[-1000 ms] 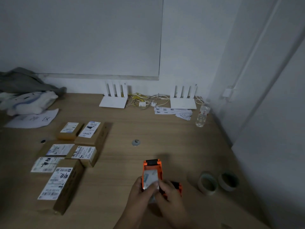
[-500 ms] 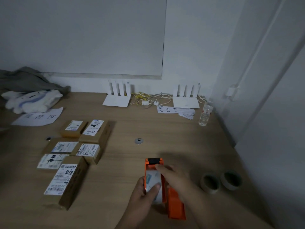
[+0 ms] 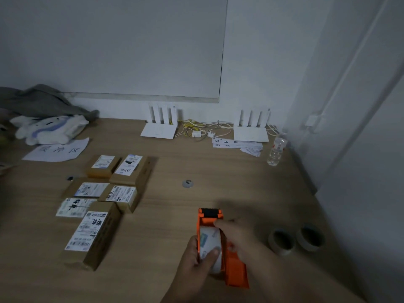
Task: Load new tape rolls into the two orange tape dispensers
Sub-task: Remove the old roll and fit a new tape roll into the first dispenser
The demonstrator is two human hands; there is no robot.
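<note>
An orange tape dispenser point(image 3: 209, 219) with a black front strip lies on the wooden desk near the front edge, with a white tape roll point(image 3: 211, 241) in it. My left hand point(image 3: 194, 265) grips the roll and the dispenser's left side, thumb on the roll. My right hand point(image 3: 236, 235) lies over the dispenser's right side, fingertips on its orange top behind the black strip. A second orange dispenser point(image 3: 237, 272) lies flat just right of the first, partly under my right arm. Two tape rolls point(image 3: 281, 242) point(image 3: 310, 237) stand side by side to the right.
Several labelled cardboard boxes point(image 3: 91, 235) lie at the left. A small metal disc point(image 3: 187, 184) sits mid-desk. Two white routers point(image 3: 159, 130) with cables, paper slips and a water bottle point(image 3: 276, 152) line the back. The wall closes off the right side.
My right hand came off the roll and moved forward onto the dispenser's top. The second orange dispenser now shows flat at the right. The view shifted slightly.
</note>
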